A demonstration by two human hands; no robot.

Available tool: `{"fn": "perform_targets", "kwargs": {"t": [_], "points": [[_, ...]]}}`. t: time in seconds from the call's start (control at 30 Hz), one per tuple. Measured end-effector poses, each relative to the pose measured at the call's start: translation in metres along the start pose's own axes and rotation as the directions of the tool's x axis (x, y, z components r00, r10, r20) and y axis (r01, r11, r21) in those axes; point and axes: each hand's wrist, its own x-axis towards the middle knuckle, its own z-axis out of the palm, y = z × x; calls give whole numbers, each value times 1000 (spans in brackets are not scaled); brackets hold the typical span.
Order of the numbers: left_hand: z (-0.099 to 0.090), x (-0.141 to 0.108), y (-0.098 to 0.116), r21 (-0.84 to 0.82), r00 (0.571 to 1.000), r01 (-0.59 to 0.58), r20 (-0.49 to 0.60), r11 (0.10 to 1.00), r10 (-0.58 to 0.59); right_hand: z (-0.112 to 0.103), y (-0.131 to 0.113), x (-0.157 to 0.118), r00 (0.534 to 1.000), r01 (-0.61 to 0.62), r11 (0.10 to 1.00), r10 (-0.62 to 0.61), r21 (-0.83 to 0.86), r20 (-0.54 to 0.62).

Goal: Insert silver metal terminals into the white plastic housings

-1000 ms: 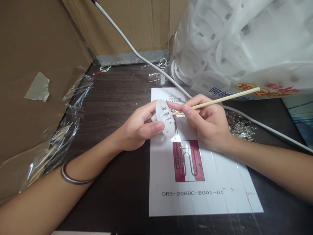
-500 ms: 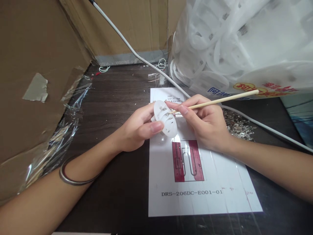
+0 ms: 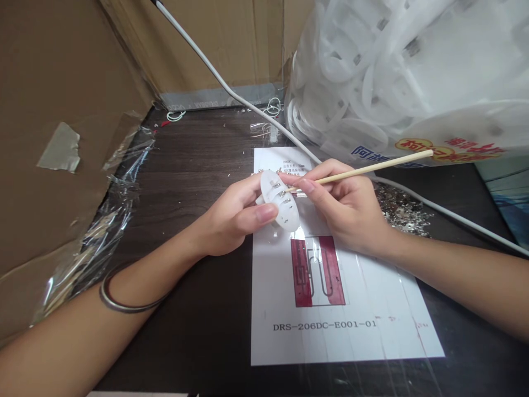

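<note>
- Clamped by the left hand (image 3: pixel 227 218), between thumb and fingers: with a white disc (image 3: pixel 286 216), tilted and slotted, over the upper part of a printed sheet (image 3: pixel 326 344).
- Pinched in the right hand (image 3: pixel 351 207), just beside the left: with a thin wooden stick (image 3: pixel 384 164), slanting down to metal bits on the face of the disc; too small to tell whether touching them.
- Packed into a large see-through plastic bag (image 3: pixel 471 66), at upper right: with many more white discs (image 3: pixel 353 135), overlapping at odd angles, some with metal bits showing; printed near the bottom in blue, red and yellow.
- Heaped loose on the dark table (image 3: pixel 182 336), behind the right wrist, in no container: with small shiny metal pieces (image 3: pixel 407 218).
- Enclosed at the back and left by cardboard panels (image 3: pixel 206 49), edged with clear film at left.
- Crossed in front of the bag by a pale cable (image 3: pixel 225 82).
</note>
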Motion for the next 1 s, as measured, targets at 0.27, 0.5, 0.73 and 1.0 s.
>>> {"fn": "perform_targets", "kwargs": {"t": [0.27,0.5,0.73,1.0], "points": [[1,1,4,24,998,56,-21,998,-55,-1,2,0,998,61,993,-58,-99,35],[0,1,2,-6,999,53,-3,999,-53,-1,2,0,996,87,992,-83,-96,42],[-2,1,-3,-33,999,48,-1,998,-48,-1,1,1,998,44,997,-41,-59,42],[-1,2,-1,-62,1000,11,-13,998,-12,-4,7,-1,994,-102,982,95,159,52]]}}
